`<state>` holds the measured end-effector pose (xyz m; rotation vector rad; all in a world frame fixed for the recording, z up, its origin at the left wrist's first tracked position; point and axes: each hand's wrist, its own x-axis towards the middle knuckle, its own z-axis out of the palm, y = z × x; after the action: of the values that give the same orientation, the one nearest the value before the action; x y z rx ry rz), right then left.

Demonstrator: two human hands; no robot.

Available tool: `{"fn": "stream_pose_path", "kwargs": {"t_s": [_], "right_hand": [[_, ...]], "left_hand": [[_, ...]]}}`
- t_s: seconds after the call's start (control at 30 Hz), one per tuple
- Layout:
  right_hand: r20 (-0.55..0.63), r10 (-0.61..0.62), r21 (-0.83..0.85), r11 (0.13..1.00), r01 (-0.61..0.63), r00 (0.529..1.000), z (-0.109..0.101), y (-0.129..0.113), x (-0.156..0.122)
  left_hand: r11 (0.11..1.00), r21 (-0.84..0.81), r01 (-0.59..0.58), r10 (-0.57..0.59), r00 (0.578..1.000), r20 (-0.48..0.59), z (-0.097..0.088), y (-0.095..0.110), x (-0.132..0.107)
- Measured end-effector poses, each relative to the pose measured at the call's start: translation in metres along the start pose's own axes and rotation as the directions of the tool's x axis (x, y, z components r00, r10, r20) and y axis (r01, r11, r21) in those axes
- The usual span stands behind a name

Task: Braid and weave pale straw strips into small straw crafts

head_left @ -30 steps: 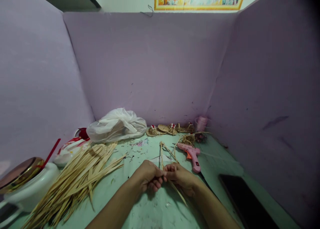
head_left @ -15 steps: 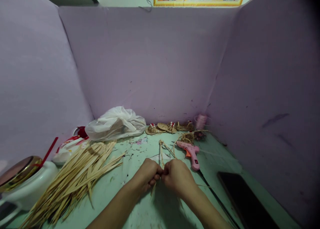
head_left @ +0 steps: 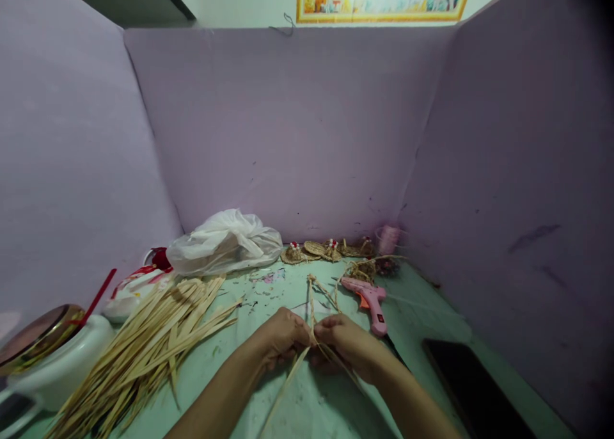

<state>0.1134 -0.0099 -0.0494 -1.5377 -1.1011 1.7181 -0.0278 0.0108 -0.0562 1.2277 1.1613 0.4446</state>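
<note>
My left hand (head_left: pixel 286 336) and my right hand (head_left: pixel 343 340) meet low in the middle of the view, each pinching the straw braid (head_left: pixel 311 301) at its near end. The braid is thin and pale, running from my fingers away from me to a bend, where it angles back down to the right. Loose straw strands (head_left: pixel 286 388) fan out toward me below my fingers. Just right of my right hand lies a pink glue gun (head_left: pixel 368 298) with an orange trigger. My fingertips partly hide the point where the strands cross.
A heap of dry straw strips (head_left: pixel 158 336) covers the left, beside a white pot (head_left: pixel 62 356). Behind it sits a white plastic bag (head_left: pixel 228 244). Small woven straw slippers (head_left: pixel 316 251) and a pink spool (head_left: pixel 388 239) line the back wall. A black phone (head_left: pixel 472 388) lies at right.
My hands have parted slightly and my fingers have loosened from tight fists into pinches. The strands below now spread out toward me. The whole view has shifted a little downward.
</note>
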Motion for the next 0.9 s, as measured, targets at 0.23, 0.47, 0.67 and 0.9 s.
{"fn": "stream_pose_path", "kwargs": {"t_s": [0.23, 0.47, 0.67, 0.9], "right_hand": [[0.041, -0.047, 0.050, 0.998, 0.045, 0.998, 0.002, 0.009, 0.003], [0.201, -0.063, 0.239, 0.971, 0.014, 0.978, -0.005, 0.019, 0.010], [0.268, -0.068, 0.280, 0.960, -0.010, 0.961, -0.004, 0.021, 0.011], [0.175, -0.064, 0.295, 0.955, 0.010, 0.983, -0.002, 0.026, 0.015]], "left_hand": [[0.999, 0.027, -0.030, 0.029, 0.999, 0.025, 0.000, 0.001, -0.004], [0.999, -0.033, -0.015, 0.019, 0.994, 0.111, -0.007, -0.003, 0.001], [1.000, -0.008, -0.008, 0.009, 0.995, 0.100, -0.008, -0.005, 0.003], [0.998, 0.055, -0.020, 0.017, 0.998, 0.058, -0.005, -0.004, 0.003]]}}
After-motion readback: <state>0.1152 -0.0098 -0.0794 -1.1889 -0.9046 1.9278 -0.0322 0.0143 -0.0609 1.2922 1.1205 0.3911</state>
